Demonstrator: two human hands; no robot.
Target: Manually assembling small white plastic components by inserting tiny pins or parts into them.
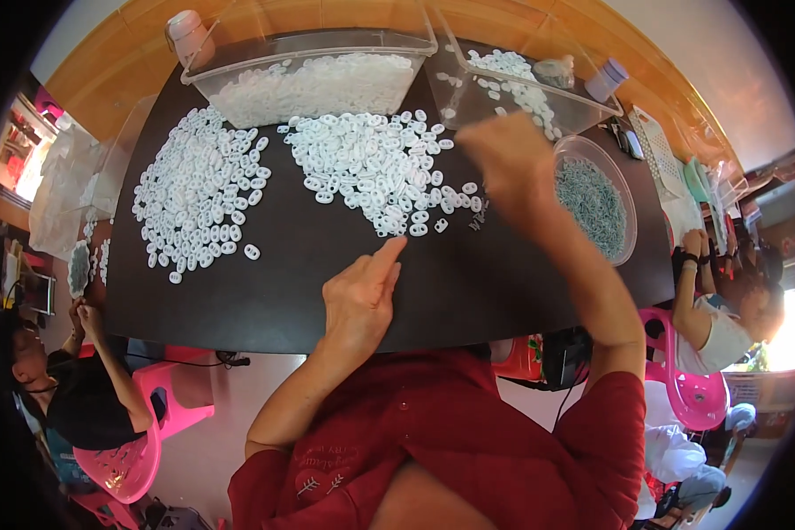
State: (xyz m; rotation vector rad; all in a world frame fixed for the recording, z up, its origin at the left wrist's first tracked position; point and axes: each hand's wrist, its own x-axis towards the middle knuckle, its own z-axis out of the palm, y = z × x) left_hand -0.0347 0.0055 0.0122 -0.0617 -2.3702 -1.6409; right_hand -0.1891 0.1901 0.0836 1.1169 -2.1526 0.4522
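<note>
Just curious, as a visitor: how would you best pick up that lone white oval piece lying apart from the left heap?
Pinch the lone white oval piece across its narrow width, coming straight down from above. It lies flat on the black table, with bare surface around it, so the fingers likely fit on both sides.

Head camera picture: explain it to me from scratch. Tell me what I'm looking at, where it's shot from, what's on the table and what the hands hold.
There is no machine here. A person wears a wide fisheye camera on the head, looking down, so straight edges bend near the rim. The two forearms coming up from the bottom are that person's own.

The left hand rests on the black table, forefinger pointing toward the middle pile of small white oval plastic rings. The right hand is raised and blurred beside that pile; whether it holds anything cannot be told.

A second pile of rings lies to the left. Behind stand two clear plastic bins holding more rings, and on the right a round clear bowl of small grey-green parts. Other people sit at both sides.
</note>
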